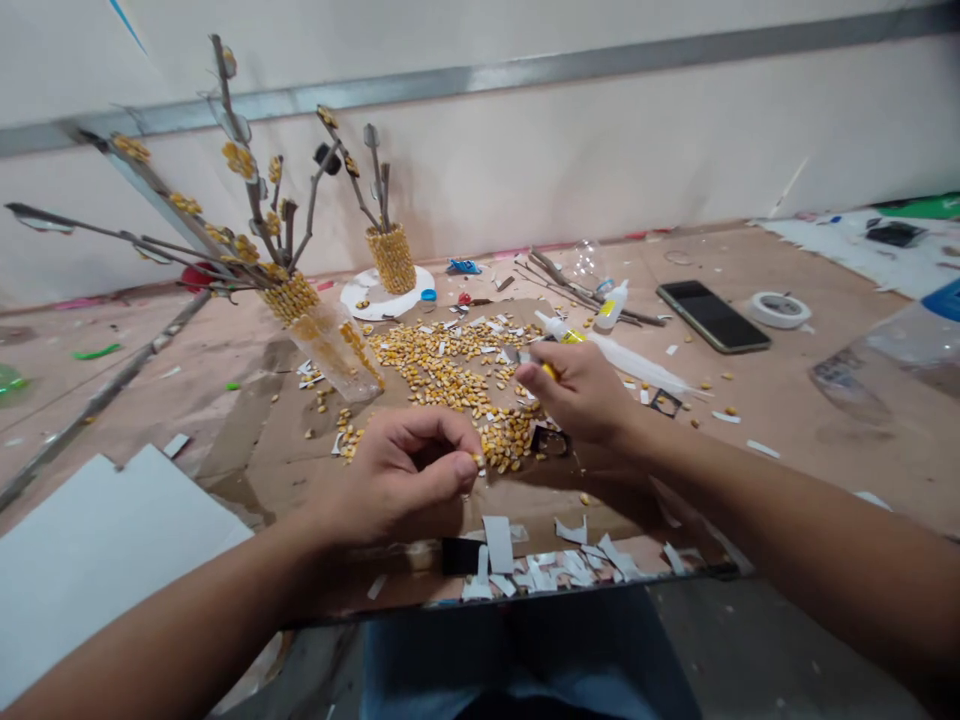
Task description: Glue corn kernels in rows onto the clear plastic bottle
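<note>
Left hand (397, 475): corn kernel (478, 460) pinched, near loose kernels (450, 378).
Right hand (581, 388): partly hidden tool (550, 371) gripped.
Front vase (330, 350): clear, partly kernel-covered; twigs (259, 208) held inside.
Rear vase (391, 260): kernel-covered; more twigs (379, 182) held inside, white disc (356, 297) beneath.

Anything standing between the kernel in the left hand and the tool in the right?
Nothing visible stands between them. The pinched kernel in the left hand faces the tool in the right hand across open space; the loose kernels appear to lie lower, on the cardboard.
</note>
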Demonstrator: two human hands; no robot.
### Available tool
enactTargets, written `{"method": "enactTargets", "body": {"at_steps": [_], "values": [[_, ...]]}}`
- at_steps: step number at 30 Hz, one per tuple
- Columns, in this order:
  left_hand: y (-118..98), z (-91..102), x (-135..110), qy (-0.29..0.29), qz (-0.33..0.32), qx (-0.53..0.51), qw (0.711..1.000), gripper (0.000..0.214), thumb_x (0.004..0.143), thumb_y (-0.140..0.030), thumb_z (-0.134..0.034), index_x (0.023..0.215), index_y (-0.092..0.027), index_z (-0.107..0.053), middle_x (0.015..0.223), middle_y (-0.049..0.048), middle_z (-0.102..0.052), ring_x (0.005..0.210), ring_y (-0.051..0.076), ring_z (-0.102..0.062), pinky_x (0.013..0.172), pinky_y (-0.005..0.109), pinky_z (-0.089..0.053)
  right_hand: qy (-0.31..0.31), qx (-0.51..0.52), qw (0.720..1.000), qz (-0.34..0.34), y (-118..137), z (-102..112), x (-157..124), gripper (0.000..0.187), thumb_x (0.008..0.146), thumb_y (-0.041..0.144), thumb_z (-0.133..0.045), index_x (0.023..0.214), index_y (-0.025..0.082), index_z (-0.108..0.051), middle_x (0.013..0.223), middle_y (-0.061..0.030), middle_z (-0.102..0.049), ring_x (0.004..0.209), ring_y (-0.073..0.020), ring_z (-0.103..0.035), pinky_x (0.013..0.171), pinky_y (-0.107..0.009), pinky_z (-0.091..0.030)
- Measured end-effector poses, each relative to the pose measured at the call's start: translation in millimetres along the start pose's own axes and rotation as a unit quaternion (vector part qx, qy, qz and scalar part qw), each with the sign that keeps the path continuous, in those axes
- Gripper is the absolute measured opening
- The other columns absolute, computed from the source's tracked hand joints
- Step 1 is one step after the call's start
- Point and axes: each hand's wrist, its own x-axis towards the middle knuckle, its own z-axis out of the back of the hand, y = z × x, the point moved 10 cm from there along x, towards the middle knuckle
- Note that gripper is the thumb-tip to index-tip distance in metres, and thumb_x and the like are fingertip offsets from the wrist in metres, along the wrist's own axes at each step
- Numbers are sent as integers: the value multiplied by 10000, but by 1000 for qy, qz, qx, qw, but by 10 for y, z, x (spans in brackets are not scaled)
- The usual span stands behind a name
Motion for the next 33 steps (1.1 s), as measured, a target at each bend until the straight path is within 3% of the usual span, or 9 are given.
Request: {"method": "enactTargets", "body": {"at_steps": [3,7,16,19,21,24,27,30,33], "values": [[107,94,33,-30,31,-3,999,295,951,-425,-826,874,-154,-741,719,9,-678,599,90,-550,566,201,-443,-28,39,998,41,124,73,-1,597,990,722,-589,678,231,-456,565,58,-406,520,-107,-359,536,-283,-263],[186,163,88,-52,52,-15,997,326,934,-446,-842,868,-144,-739,714,2,-686,585,76,-566,554,180,-449,15,127,978,162,529,-55,-147,93,964,262,-745,994,196,-688,788,11,-653,668,-117,-584,629,-246,-460],[305,126,105,-47,103,31,993,332,931,-476,-826,911,-152,-757,745,8,-706,594,91,-571,543,205,-433,-19,141,958,247,594,-96,-303,180,896,157,-785,1072,196,-787,853,-52,-769,725,-162,-710,639,-280,-531],[141,227,123,-63,47,141,987,292,933,-452,-803,906,-165,-759,776,33,-721,647,132,-606,572,259,-456,-1,154,965,211,603,-106,-280,124,892,149,-759,1006,199,-763,827,-32,-776,699,-146,-695,644,-276,-523],[-186,426,109,-107,-56,263,957,222,961,-405,-756,929,-185,-750,811,38,-718,711,158,-623,643,307,-490,0,170,972,164,573,-94,-248,60,897,144,-722,932,192,-734,783,-12,-748,634,-113,-636,595,-249,-488],[-826,845,-51,-206,-235,417,854,230,974,-420,-706,1073,-213,-721,1010,43,-711,909,196,-628,830,373,-535,1,204,975,88,475,-91,-195,64,912,163,-671,857,183,-697,687,20,-674,543,-80,-530,501,-220,-411],[-1101,1363,-88,-253,-226,527,779,678,840,-582,-803,1351,-173,-625,1433,96,-584,1290,284,-553,1084,427,-494,1,235,972,30,354,-98,-146,63,900,202,-685,848,175,-711,706,-1,-709,561,-92,-564,506,-230,-432],[-849,1794,62,-178,-67,508,840,1106,794,-507,-889,1641,-160,-269,1606,178,-486,1492,352,-457,1250,526,-365,7,262,965,-26,218,-126,-112,99,866,258,-734,828,167,-734,740,-35,-755,541,-101,-575,490,-255,-440],[-499,2002,91,-154,65,383,908,1256,715,-405,-961,1673,-174,-183,1543,220,-555,1409,371,-544,1098,511,-525,11,274,960,-60,137,-144,-96,143,826,302,-783,808,163,-755,755,-59,-769,579,-126,-617,531,-285,-483]]}}
